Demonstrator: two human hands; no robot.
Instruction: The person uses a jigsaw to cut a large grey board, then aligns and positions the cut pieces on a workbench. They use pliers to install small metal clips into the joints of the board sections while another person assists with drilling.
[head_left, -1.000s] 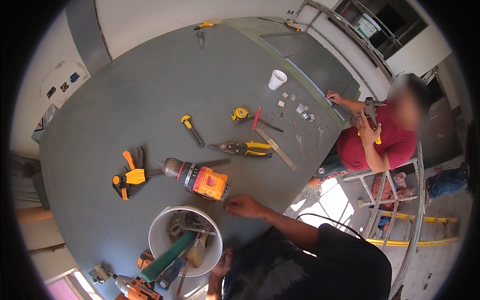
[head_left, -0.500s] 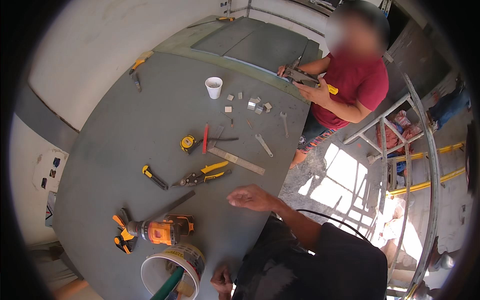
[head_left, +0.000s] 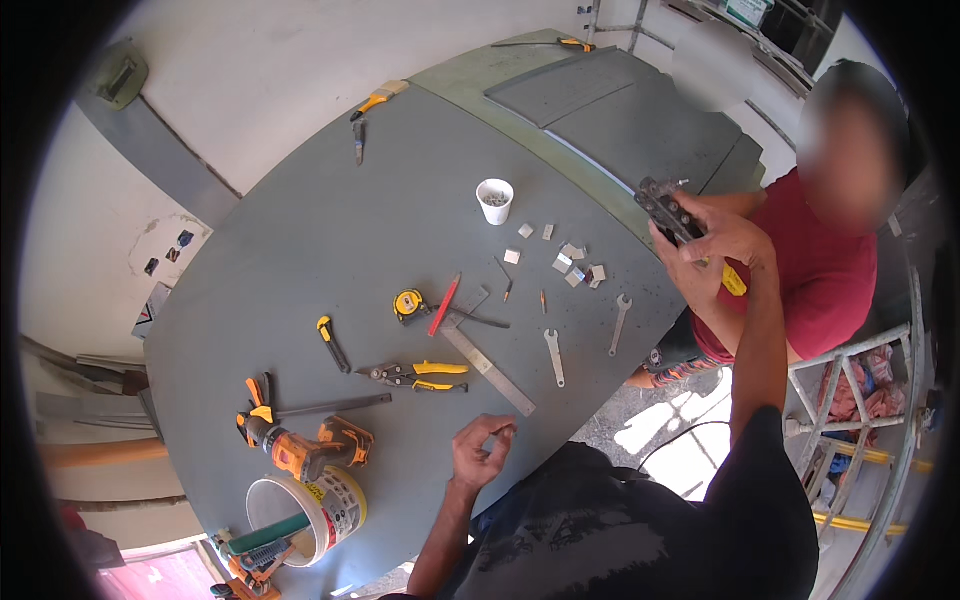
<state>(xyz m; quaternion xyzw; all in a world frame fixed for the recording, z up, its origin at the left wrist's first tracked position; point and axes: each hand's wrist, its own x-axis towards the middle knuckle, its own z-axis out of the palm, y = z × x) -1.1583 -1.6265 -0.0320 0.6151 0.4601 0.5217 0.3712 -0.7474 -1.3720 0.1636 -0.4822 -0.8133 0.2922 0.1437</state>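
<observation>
My right hand [head_left: 738,235] reaches up at the right, fingers closed on a dark metal hand tool [head_left: 668,212] with bolts in its head and a yellow grip. A co-worker in a red shirt holds the same tool from below. Over the near table edge, my left hand [head_left: 482,450] is curled in a pinch; whatever its fingertips hold is too small to make out. Closest to it lie an L-shaped steel square [head_left: 492,372] and yellow-handled tin snips [head_left: 415,376]. A red carpenter's pencil [head_left: 444,304] and a tape measure [head_left: 409,305] are just beyond.
On the grey table [head_left: 270,240] are an orange drill [head_left: 300,452], clamps [head_left: 256,408], a utility knife [head_left: 333,345], two wrenches [head_left: 621,325], small metal blocks [head_left: 563,262] and a white cup [head_left: 495,203]. A bucket of tools [head_left: 340,508] stands near left. Scaffolding [head_left: 850,445] rises at right.
My right hand has moved from above the table out to the co-worker's tool and closed on it. My left hand has risen from beside the bucket. The view has shifted.
</observation>
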